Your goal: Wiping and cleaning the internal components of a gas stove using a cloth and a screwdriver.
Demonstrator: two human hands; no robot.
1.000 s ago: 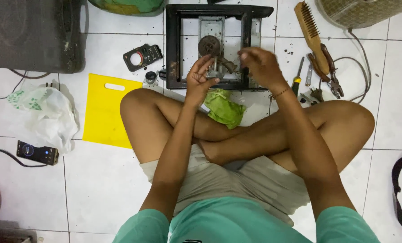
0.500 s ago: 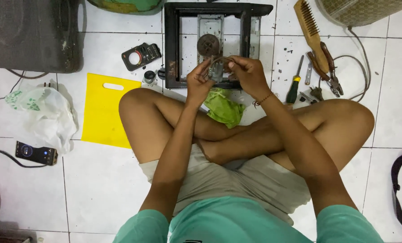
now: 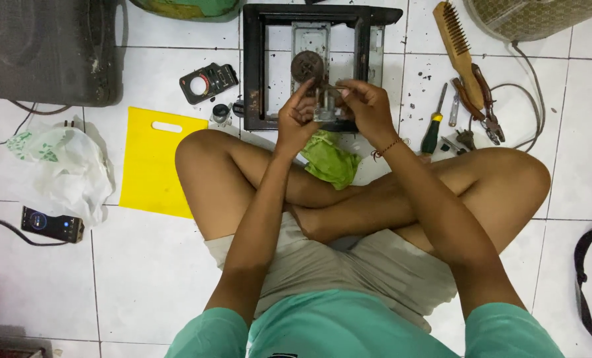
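Sitting cross-legged on white floor tiles (image 3: 143, 278), the person holds both hands up in the upper middle of the frame, just below a black metal frame (image 3: 256, 73) that lies on the floor. The left hand (image 3: 296, 119) and the right hand (image 3: 362, 106) meet on a small metal part (image 3: 325, 109) held between them. The left hand's fingers are curled against the part's left side, with the forefinger raised toward a round dark disc (image 3: 307, 66) inside the frame. The right hand's thumb and forefinger are pinched closed on the top of the part, the other fingers folded.

Below the hands a green cloth (image 3: 332, 159) rests against the crossed legs. To the left lie a yellow plastic sheet (image 3: 153, 162), a black meter (image 3: 208, 82), a white plastic bag (image 3: 64, 166) and a phone (image 3: 52, 224) on a cable. At upper right lie a wire brush (image 3: 456, 40), pliers (image 3: 485, 106) and a green-handled screwdriver (image 3: 432, 132).
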